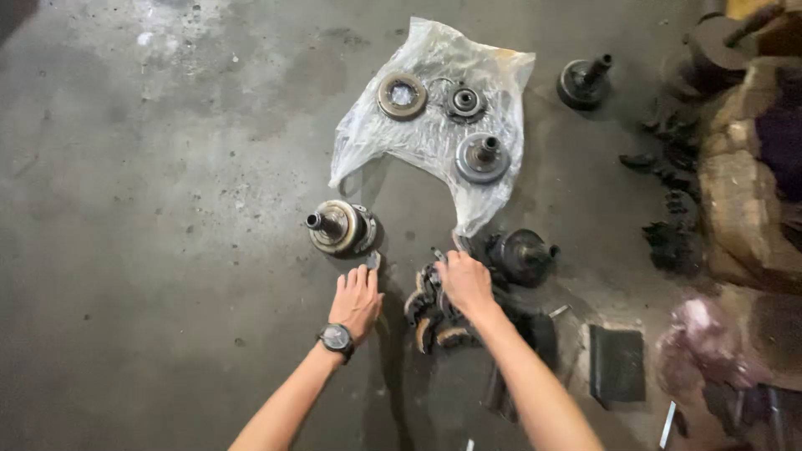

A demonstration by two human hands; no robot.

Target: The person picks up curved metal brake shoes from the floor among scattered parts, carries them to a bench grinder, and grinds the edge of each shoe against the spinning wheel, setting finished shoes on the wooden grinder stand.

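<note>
My left hand (357, 298), flat and open, fingers spread on the concrete floor (150, 209) at lower centre, fingertips touching a small dark metal piece (373, 260) just below the shafted hub (341, 227). My right hand (465, 282) grips a greasy clutch-shoe assembly (430, 317). Clear plastic sheet (434, 117) with three round parts lies upper centre.

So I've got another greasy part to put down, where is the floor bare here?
The concrete floor is bare left of the plastic sheet and the shafted hub, beyond the left hand. It is crowded around the right hand on the dark parts pile, and along the right edge.
</note>
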